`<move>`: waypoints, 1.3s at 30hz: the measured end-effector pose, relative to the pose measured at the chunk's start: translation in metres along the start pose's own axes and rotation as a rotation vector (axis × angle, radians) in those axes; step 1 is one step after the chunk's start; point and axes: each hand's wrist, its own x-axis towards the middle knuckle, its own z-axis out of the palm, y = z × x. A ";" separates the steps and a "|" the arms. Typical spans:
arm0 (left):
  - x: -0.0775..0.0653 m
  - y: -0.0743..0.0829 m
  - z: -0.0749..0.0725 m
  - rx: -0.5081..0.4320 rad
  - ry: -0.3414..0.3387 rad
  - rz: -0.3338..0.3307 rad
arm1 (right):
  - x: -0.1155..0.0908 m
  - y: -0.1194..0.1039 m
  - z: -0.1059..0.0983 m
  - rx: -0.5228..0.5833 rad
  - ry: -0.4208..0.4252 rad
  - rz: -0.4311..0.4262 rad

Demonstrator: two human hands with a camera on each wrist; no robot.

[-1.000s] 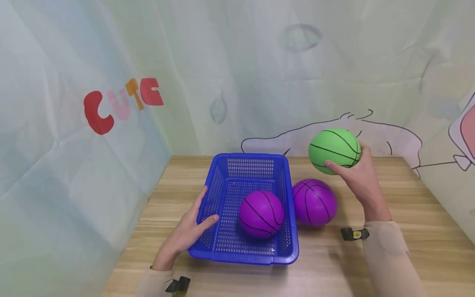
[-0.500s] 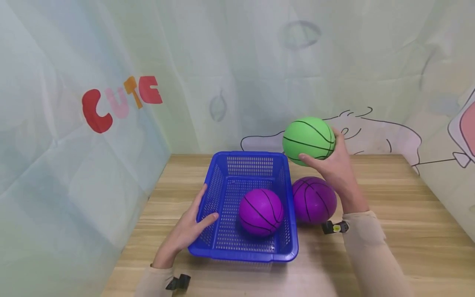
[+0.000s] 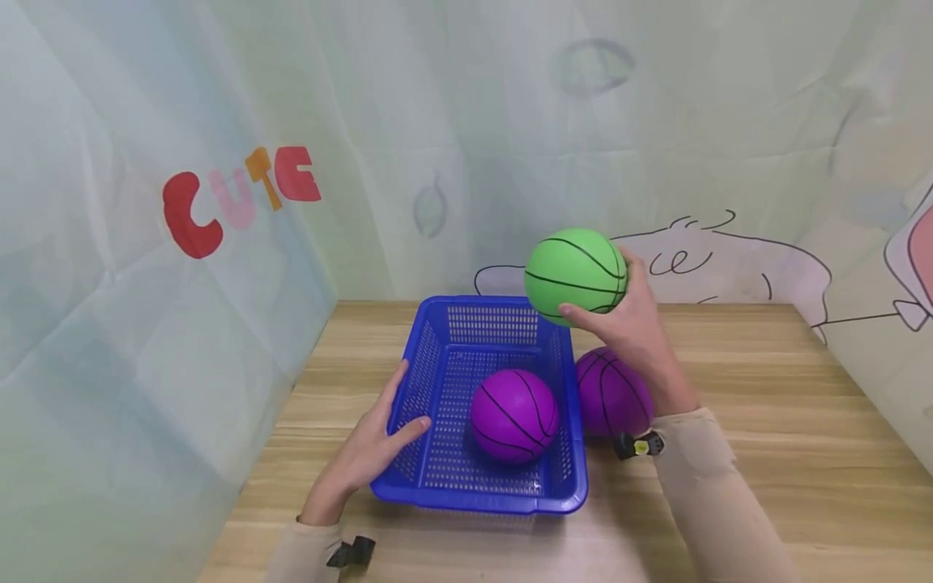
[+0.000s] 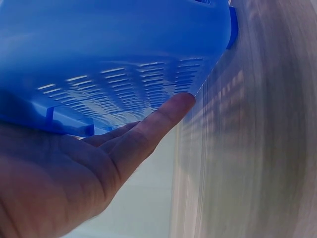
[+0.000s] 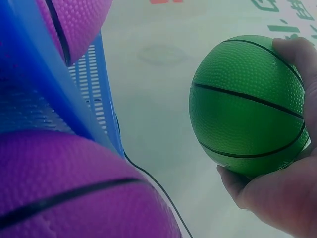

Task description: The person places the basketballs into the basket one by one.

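Observation:
In the head view, a blue plastic basket (image 3: 477, 500) with slotted walls stands on the table, a purple ball (image 3: 513, 417) inside it at the front right. My left hand (image 3: 370, 445) holds its left side, thumb over the rim and fingers along the outer wall. The left wrist view shows those fingers against the basket's slotted side (image 4: 148, 44). My right hand (image 3: 632, 328) grips a small green basketball (image 3: 576, 271), thumb below and fingers at its right side, raised over the basket's back right corner. A second purple ball (image 3: 608, 393) lies outside, right of the basket, partly hidden by the right forearm.
The wood-grain table (image 3: 787, 405) extends to the right of the balls. Behind and on the left hangs a pale printed curtain (image 3: 364, 146) with coloured letters.
My right hand has carried the green ball leftward, from above the outer purple ball to the basket's back right corner. The left hand and the basket stay in place.

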 end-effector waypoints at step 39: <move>-0.002 0.002 0.000 -0.003 0.000 -0.010 | 0.014 0.017 0.036 -0.006 -0.179 0.095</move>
